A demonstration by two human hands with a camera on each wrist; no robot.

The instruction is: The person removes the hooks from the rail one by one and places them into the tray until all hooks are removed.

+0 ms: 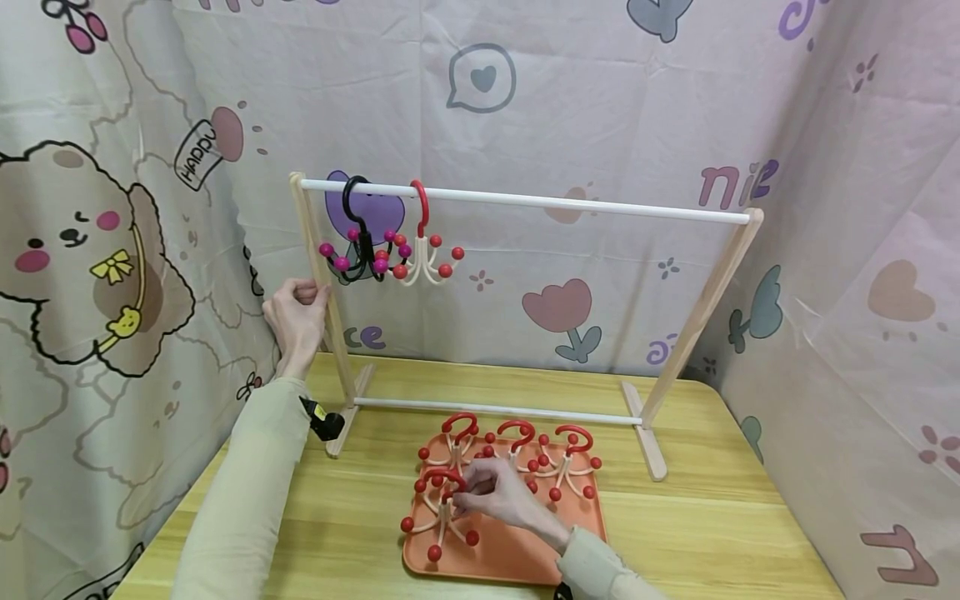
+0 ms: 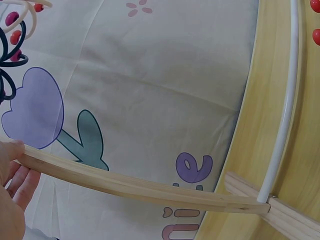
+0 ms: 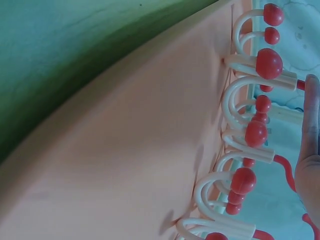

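My left hand (image 1: 296,321) grips the left wooden post (image 1: 339,342) of a clothes rack with a white top rail (image 1: 570,202). In the left wrist view, thumb and fingers hold the same post from both sides. My right hand (image 1: 501,493) pinches the red hook of a small claw-shaped hanger (image 1: 444,515) with cream arms and red ball tips. That hanger stands on the front left of an orange tray (image 1: 517,554). Behind it on the tray stand similar hangers: one at left (image 1: 457,454), one in the middle (image 1: 515,450), one at right (image 1: 566,471).
Two hangers hang at the rail's left end: a black one (image 1: 365,246) with magenta balls and a red-hooked cream one (image 1: 422,258). A lower white bar (image 1: 487,408) runs behind the tray. Printed cloth (image 1: 480,142) surrounds the wooden table (image 1: 697,533).
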